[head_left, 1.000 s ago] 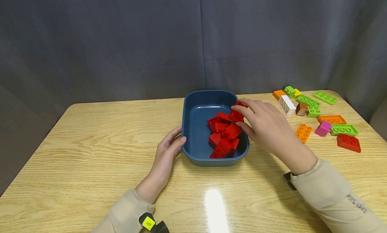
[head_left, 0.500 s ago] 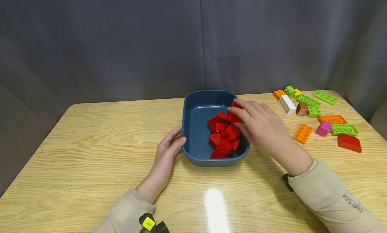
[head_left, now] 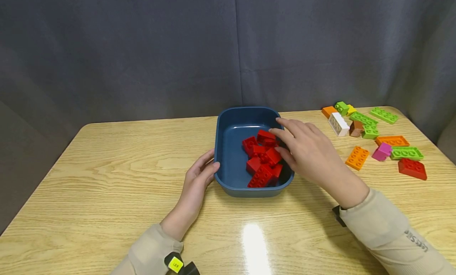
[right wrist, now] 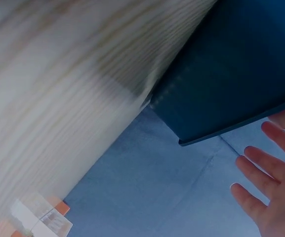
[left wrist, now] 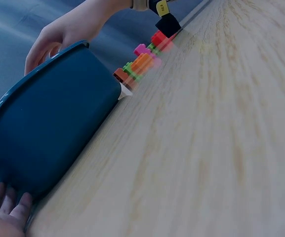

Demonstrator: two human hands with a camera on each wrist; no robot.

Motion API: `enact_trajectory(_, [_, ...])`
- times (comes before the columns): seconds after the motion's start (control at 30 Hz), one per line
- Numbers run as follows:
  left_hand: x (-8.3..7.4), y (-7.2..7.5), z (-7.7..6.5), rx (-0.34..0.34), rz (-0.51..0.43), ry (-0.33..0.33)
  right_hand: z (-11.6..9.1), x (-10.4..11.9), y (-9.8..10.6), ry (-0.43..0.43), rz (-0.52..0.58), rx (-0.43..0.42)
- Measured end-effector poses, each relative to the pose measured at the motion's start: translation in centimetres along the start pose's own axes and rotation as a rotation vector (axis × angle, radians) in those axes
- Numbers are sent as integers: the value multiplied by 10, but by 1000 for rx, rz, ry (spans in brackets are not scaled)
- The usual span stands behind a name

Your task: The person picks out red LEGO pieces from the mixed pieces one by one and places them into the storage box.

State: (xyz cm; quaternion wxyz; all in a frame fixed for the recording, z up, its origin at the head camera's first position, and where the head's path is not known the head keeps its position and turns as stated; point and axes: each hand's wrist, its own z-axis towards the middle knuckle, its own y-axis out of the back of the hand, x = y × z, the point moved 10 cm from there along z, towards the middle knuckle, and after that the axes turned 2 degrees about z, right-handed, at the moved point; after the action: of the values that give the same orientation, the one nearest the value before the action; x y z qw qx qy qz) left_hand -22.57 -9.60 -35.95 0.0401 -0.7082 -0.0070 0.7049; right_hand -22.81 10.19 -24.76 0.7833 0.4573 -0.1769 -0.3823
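Observation:
A dark blue plastic bin (head_left: 228, 148) stands on the wooden table, with several red toy building bricks (head_left: 261, 176) piled along its right side. My left hand (head_left: 194, 180) holds the bin's left side, thumb on the rim and fingers against the outer wall (left wrist: 58, 118). Over the right rim reaches my right hand (head_left: 306, 152), its fingers spread above a red brick (head_left: 266, 136) at the back of the pile. In the right wrist view, the fingers (right wrist: 258, 173) are extended and apart beside the bin, and no brick shows between them.
Loose bricks lie on the right of the table: an orange one (head_left: 357, 157), a magenta one (head_left: 382, 151), a white one (head_left: 338, 124), several green ones (head_left: 407, 153) and a red sloped one (head_left: 412, 169). A grey curtain (head_left: 160, 57) hangs behind the table.
My right hand has moved left over the bin, and its fingers have let go of a red brick, which now lies lower in the pile. The left hand has stayed put.

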Motion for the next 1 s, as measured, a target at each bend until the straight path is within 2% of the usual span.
enact_trajectory(0.33, [0,2,0,-14,-12,5,-3,-8,11,-4,-27,-43])
enact_trajectory(0.77, [1,1,0,-10,-10,2,-36,-33,32,-133,-121,-41])
enact_trajectory(1.0, [0,1,0,-3,-9,3,-55,-46,37,-175,-123,-48])
